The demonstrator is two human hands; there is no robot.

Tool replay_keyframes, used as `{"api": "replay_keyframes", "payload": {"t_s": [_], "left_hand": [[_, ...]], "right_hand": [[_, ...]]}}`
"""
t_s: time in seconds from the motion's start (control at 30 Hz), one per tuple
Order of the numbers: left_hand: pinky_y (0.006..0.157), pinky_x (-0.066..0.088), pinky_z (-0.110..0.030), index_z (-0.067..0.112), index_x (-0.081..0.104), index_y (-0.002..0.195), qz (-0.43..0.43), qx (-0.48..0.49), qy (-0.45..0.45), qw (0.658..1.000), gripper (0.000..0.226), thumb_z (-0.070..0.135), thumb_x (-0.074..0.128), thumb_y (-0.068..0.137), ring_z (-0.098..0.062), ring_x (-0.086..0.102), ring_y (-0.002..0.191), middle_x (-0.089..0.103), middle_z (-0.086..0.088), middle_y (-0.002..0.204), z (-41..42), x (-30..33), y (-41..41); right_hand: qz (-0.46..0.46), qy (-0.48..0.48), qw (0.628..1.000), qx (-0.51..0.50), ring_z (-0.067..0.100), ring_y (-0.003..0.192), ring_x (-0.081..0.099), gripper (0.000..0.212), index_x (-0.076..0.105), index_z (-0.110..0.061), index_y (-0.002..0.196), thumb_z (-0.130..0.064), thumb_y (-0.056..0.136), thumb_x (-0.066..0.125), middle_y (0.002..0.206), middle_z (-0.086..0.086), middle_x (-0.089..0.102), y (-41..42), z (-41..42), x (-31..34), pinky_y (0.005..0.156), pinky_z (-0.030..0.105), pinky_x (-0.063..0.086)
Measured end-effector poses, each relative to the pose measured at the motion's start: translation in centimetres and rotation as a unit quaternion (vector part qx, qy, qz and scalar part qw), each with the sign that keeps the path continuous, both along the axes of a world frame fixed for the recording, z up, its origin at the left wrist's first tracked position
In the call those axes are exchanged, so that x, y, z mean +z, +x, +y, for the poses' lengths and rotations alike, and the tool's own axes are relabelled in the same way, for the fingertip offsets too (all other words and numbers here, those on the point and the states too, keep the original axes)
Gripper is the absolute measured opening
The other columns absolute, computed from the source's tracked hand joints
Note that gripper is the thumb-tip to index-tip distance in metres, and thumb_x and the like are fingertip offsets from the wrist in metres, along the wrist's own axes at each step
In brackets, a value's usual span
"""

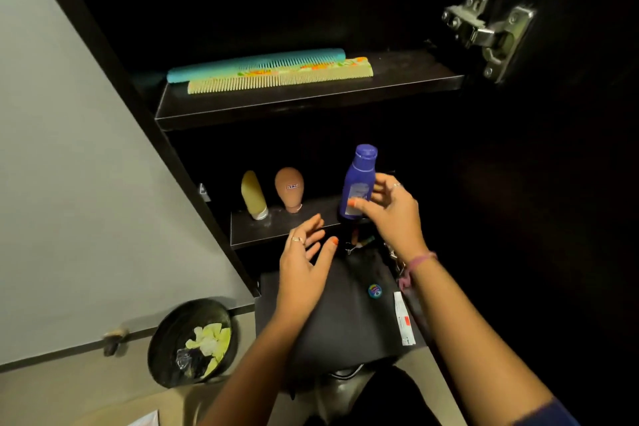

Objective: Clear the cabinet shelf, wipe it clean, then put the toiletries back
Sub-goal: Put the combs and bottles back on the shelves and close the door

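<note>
Head view: the right hand (pixel 390 207) has its thumb and fingers curled around the blue bottle (pixel 358 183), which stands upright at the right end of the lower shelf (pixel 276 228). The fingers look loose, so I cannot tell if the hand is taking the bottle or letting it go. The left hand (pixel 304 263) is spread and holds nothing; it floats just in front of the shelf edge.

Left of the bottle, a yellow tube (pixel 254 195) and a brown tube (pixel 289 188) stand on their caps on the same shelf. On the upper shelf (pixel 311 104) lie a teal comb (pixel 256 64) and a flowery comb (pixel 280 78), side by side.

The shelf has pale dust specks, so I think it is not wiped yet and the clearing step is on. Next, the bottle needs a firm hold and a lift out, without bumping the tubes.

The brown tube has a small red-edged label, and the bottle has a pale one. Both are too small to read.
</note>
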State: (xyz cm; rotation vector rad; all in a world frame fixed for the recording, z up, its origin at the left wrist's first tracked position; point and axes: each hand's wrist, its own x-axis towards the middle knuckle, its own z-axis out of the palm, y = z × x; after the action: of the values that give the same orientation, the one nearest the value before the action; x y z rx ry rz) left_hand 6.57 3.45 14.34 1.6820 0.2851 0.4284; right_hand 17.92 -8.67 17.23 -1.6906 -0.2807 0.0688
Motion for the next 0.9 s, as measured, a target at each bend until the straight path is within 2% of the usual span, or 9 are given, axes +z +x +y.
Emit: {"api": "replay_keyframes", "payload": {"t_s": [0.13,0.3,0.37,0.47,0.57,0.67,0.73,0.8,0.9], "left_hand": [[0.083,0.050,-0.012,0.028,0.048,0.119,0.030,0.015,0.005,0.999,0.038,0.009,0.061,0.089,-0.006,0.060,0.106,0.056,0.005,0.118,0.6,-1.2,-1.6],[0.077,0.048,-0.009,0.039,0.050,0.105,0.055,0.004,0.014,0.998,0.035,0.009,0.059,0.089,-0.005,0.063,0.099,0.059,0.003,0.116,0.7,-2.7,-2.9],[0.077,0.049,-0.009,0.041,0.051,0.101,0.070,-0.005,0.019,0.997,0.035,0.009,0.058,0.090,-0.006,0.063,0.098,0.060,0.002,0.114,0.6,-3.2,-3.1],[0.076,0.048,-0.007,0.038,0.053,0.099,0.083,-0.013,0.021,0.996,0.034,0.005,0.057,0.089,-0.010,0.064,0.094,0.061,-0.003,0.113,0.3,-3.8,-3.1],[0.075,0.047,-0.005,0.028,0.056,0.102,0.092,-0.023,0.025,0.995,0.028,0.003,0.057,0.089,-0.008,0.064,0.091,0.061,-0.006,0.113,0.0,-4.2,-2.8],[0.075,0.047,-0.005,0.023,0.056,0.107,0.099,-0.030,0.028,0.994,0.026,0.003,0.056,0.089,-0.007,0.063,0.092,0.061,-0.005,0.113,0.0,-4.4,-2.4],[0.075,0.047,-0.005,0.023,0.056,0.106,0.102,-0.025,0.024,0.994,0.026,0.003,0.057,0.089,-0.007,0.064,0.092,0.061,-0.005,0.113,0.0,-4.7,-2.0],[0.074,0.046,-0.004,0.022,0.056,0.107,0.115,-0.019,0.019,0.993,0.025,0.003,0.057,0.090,-0.005,0.063,0.093,0.062,-0.004,0.113,0.1,-5.3,-1.9],[0.073,0.046,-0.003,0.021,0.057,0.107,0.145,-0.015,0.018,0.989,0.024,0.005,0.056,0.090,-0.003,0.063,0.093,0.063,-0.004,0.113,0.1,-6.4,-1.8]], "right_hand": [[-0.017,-0.052,0.998,0.008,0.011,0.093,0.063,0.048,0.055,-0.002,0.115,-0.002,0.072,0.076,0.110,0.013,0.067,2.4,3.3,-0.5,0.074,0.002,0.048],[-0.022,-0.074,0.997,0.013,0.012,0.100,0.058,0.052,0.053,0.000,0.121,-0.004,0.074,0.076,0.118,0.014,0.063,3.2,5.3,-2.0,0.071,-0.005,0.042],[-0.016,-0.072,0.997,0.020,0.015,0.105,0.059,0.053,0.052,-0.001,0.123,-0.004,0.075,0.075,0.120,0.014,0.061,3.6,5.5,-2.4,0.081,0.004,0.046],[-0.008,-0.081,0.996,0.027,0.020,0.110,0.060,0.054,0.051,-0.003,0.123,-0.005,0.075,0.075,0.121,0.014,0.061,3.7,5.2,-2.8,0.097,0.030,0.049],[0.008,-0.099,0.994,0.039,0.014,0.107,0.057,0.057,0.049,-0.003,0.125,-0.003,0.074,0.075,0.121,0.013,0.061,3.4,4.6,-3.1,0.098,0.029,0.047],[0.023,-0.078,0.996,0.022,0.016,0.113,0.055,0.062,0.046,-0.005,0.129,0.001,0.075,0.074,0.126,0.011,0.056,3.0,3.3,-3.7,0.098,0.029,0.048],[0.001,-0.061,0.998,-0.027,0.011,0.107,0.057,0.053,0.050,-0.007,0.127,0.000,0.078,0.070,0.120,0.007,0.058,1.9,1.7,-4.5,0.089,0.013,0.048],[-0.013,-0.037,0.993,-0.107,0.004,0.092,0.062,0.034,0.058,-0.009,0.117,-0.003,0.084,0.065,0.107,0.005,0.063,-0.4,-0.3,-6.2,0.075,0.002,0.045],[0.023,-0.084,0.978,-0.188,0.009,0.074,0.060,0.017,0.065,-0.019,0.099,-0.007,0.088,0.060,0.085,0.007,0.066,-4.3,-2.9,-11.3,0.069,0.009,0.048]]}}
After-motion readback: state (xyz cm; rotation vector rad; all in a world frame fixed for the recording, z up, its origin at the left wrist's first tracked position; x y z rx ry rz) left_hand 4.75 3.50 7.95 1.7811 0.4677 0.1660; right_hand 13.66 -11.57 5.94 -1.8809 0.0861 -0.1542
